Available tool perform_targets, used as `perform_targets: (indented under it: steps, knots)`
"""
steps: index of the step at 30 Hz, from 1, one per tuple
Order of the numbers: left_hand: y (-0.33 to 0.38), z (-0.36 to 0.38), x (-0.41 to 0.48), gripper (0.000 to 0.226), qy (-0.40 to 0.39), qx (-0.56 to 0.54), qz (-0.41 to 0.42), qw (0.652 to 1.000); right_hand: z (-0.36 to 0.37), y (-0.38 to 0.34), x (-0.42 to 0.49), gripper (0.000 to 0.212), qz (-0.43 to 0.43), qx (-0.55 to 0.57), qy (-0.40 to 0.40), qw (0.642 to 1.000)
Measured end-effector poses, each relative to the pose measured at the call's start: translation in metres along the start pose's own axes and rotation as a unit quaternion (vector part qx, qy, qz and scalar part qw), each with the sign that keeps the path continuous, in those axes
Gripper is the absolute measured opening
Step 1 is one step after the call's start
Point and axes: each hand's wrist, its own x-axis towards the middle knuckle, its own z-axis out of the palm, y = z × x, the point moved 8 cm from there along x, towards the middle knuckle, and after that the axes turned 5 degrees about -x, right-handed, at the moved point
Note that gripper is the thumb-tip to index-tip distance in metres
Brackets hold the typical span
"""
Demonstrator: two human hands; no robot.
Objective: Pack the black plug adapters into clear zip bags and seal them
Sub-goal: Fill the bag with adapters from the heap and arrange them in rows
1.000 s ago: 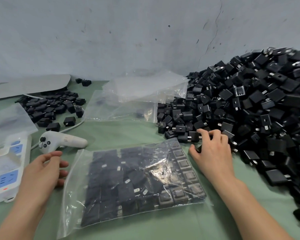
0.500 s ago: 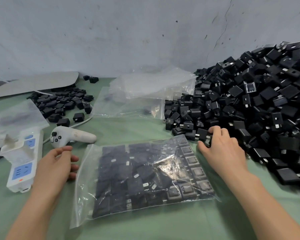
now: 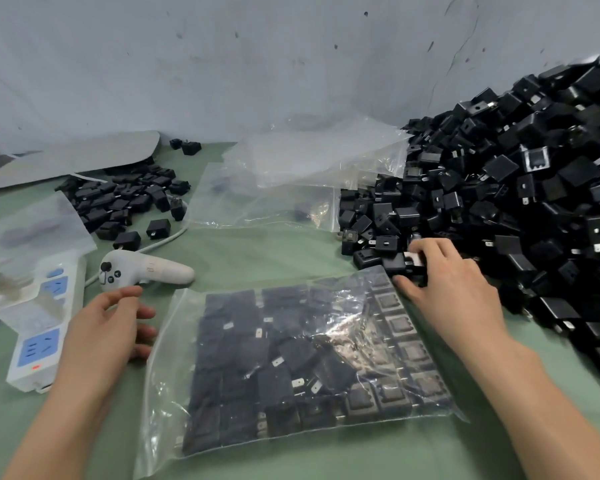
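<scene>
Leftmost, a power strip (image 3: 32, 327) lies on the worktop (image 3: 257, 251). The left hand (image 3: 101, 327) rests loosely spread, holding nothing, beside the bag (image 3: 167, 375), which lies flat, full of adapters (image 3: 284, 355). The right hand (image 3: 454, 289) pinches one adapter (image 3: 413, 261) at the pile's (image 3: 520, 188) near edge.

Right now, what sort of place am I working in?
Most likely a small packing workshop: a big heap of loose black plug adapters against a bare, scuffed wall, a clear zip bag filled with neat rows of them, and spare empty bags on the green table cover.
</scene>
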Motion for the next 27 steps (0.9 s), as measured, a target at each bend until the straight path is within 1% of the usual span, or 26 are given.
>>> perform_targets:
  steps: [2,5,10,14,17,19,22,24,27]
  knots:
    - [-0.001,0.001,0.003,0.019,0.002,0.005,0.005,1.0,0.0,-0.001,-0.002,0.054,-0.008,-0.029,-0.002,1.0]
    - [-0.003,0.0,0.007,0.018,0.009,0.016,0.006,1.0,0.001,-0.005,-0.005,0.051,-0.013,-0.048,0.003,0.999]
    - [-0.007,-0.002,0.011,0.018,0.025,0.004,-0.002,1.0,0.0,-0.004,-0.008,0.045,-0.017,-0.015,0.022,1.0]
    - [-0.006,-0.001,0.011,0.019,0.027,-0.003,0.001,1.0,-0.001,-0.007,-0.007,0.04,-0.054,0.025,0.026,0.998]
    - [-0.006,0.0,0.01,0.02,0.023,-0.002,0.001,1.0,-0.002,-0.002,-0.004,0.036,-0.047,0.052,0.023,0.997]
    - [-0.005,-0.001,0.01,0.02,0.023,0.003,0.003,1.0,-0.002,0.001,-0.006,0.039,-0.05,0.064,0.029,0.996]
    - [-0.005,-0.001,0.008,0.018,0.022,0.006,0.005,1.0,-0.001,0.001,-0.011,0.053,-0.065,0.07,0.031,0.995]
    - [-0.005,-0.002,0.007,0.017,0.024,0.002,0.003,1.0,-0.004,0.006,-0.013,0.053,-0.061,0.076,0.038,0.994]
    - [-0.006,-0.004,0.007,0.017,0.025,0.004,-0.009,1.0,-0.008,0.014,-0.018,0.047,-0.052,0.078,0.051,0.994]
